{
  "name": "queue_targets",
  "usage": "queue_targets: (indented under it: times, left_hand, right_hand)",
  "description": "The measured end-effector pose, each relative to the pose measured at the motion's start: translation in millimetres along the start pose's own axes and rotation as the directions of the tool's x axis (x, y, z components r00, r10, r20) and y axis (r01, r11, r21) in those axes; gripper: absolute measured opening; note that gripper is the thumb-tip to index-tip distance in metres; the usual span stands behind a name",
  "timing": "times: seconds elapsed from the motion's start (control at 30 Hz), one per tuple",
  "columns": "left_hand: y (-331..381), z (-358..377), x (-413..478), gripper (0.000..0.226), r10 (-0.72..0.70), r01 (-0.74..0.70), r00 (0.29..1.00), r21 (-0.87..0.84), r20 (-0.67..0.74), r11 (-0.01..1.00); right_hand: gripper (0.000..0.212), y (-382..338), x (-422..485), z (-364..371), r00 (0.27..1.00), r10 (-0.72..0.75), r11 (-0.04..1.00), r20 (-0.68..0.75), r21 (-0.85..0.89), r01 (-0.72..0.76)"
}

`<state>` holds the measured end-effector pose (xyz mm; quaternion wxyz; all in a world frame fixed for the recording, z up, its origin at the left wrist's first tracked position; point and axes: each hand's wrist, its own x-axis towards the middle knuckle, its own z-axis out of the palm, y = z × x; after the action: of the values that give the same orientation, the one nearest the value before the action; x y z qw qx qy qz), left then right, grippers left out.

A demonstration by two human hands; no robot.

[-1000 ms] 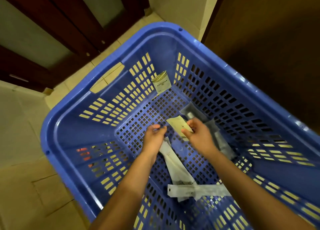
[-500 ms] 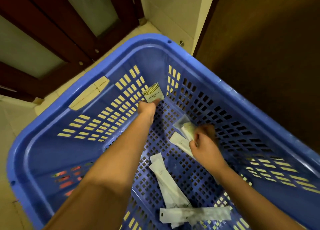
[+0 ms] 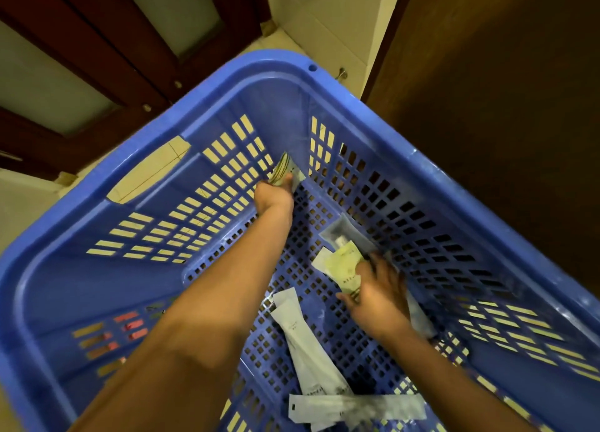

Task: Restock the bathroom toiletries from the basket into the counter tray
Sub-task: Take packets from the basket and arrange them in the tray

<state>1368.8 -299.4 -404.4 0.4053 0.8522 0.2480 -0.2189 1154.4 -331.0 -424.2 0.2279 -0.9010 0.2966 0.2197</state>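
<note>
Basket (image 3: 227, 84) beside dark wooden door (image 3: 503, 106)

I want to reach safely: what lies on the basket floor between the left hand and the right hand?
In the head view, between the left hand and the right hand lies mostly bare perforated basket floor; a grey pouch sits just beyond the right hand.

- Warm, dim indoor light, yellowish on the floor tiles (image 3: 26, 201).
- The brown wall (image 3: 503, 90) on the right falls into deep shadow.
- Wide-angle bending curves the blue basket (image 3: 227, 84) rim.
- The right hand (image 3: 378, 297) is slightly smeared; the near packets (image 3: 354, 405) are soft.
</note>
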Motion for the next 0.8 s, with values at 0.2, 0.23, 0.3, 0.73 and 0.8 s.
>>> queue_targets:
  times: [0.2,0.23,0.3,0.73,0.8]
  left_hand:
    - [-29,-13,-11,0.028,0.219,-0.215,0.969,-0.042,0.114,0.976]
    - [-38,-18,-17,0.017,0.221,-0.214,0.969,-0.068,0.111,0.974]
    - [-56,-26,-28,0.017,0.155,-0.139,0.981,-0.134,0.120,0.981]
    - [-83,-82,-119,0.001,-0.127,0.216,0.957,-0.346,0.261,0.913]
    - [-73,-90,-136,0.002,-0.073,0.177,0.951,-0.334,0.300,0.926]
  right_hand:
    - [0.064,-2,6,7,0.992,0.013,0.999,-0.124,-0.048,-0.019]
    - [0.064,-4,8,6,0.990,0.019,0.998,-0.137,-0.060,-0.028]
    - [0.055,-10,10,0,0.993,0.065,0.998,-0.097,-0.005,-0.066]
    - [0.024,-27,-21,-100,0.850,0.233,0.048,0.473,0.867,-0.496]
    - [0.019,-29,-34,-120,0.868,0.163,-0.074,0.469,0.883,-0.464]
